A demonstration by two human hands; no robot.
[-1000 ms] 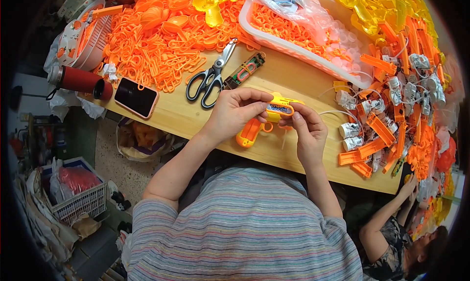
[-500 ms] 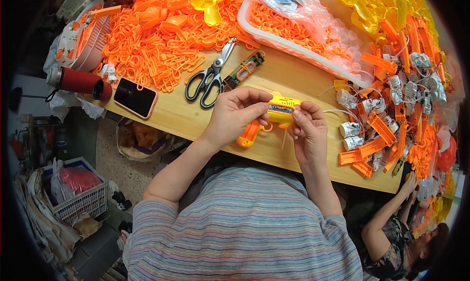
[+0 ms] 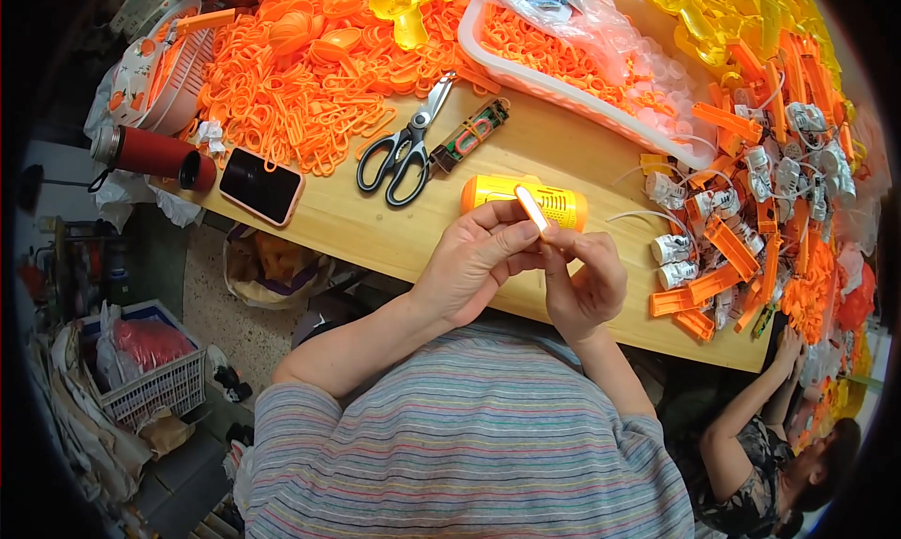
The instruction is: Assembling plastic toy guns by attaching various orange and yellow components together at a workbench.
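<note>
"What's in your hands right now?"

"The strip (image 3: 530, 206), a slim oblong with a bright face and an orange edge. My left hand (image 3: 469, 267) pinches its lower end between thumb and finger. My right hand (image 3: 589, 281) meets it at that same end, fingertips pressed together on it, the other fingers curled in."

"And where is that from the toy (image 3: 488, 189)?"

"Just on my side of it, raised in front of its slotted yellow body, so it hides part of the toy. They look separate to me, though I can't see whether the strip brushes it."

"So how far along are you?"

"The toy lies on the counter (image 3: 340, 218) with its yellow body and orange ends together, so I'd call that much done. The strip isn't on it. My hands hide the side towards me, so I can't say what's complete there."

"What's left around you?"

"Plenty, I'd judge. Right of the toy are orange trays (image 3: 732, 245) and white wired parts (image 3: 669, 248), heaped loose. Beyond it sits the tub (image 3: 601, 124) of small pieces, and beyond and to its left, the orange heap (image 3: 300, 117). The scissors (image 3: 418, 137) lie left of the toy, untouched."
</note>
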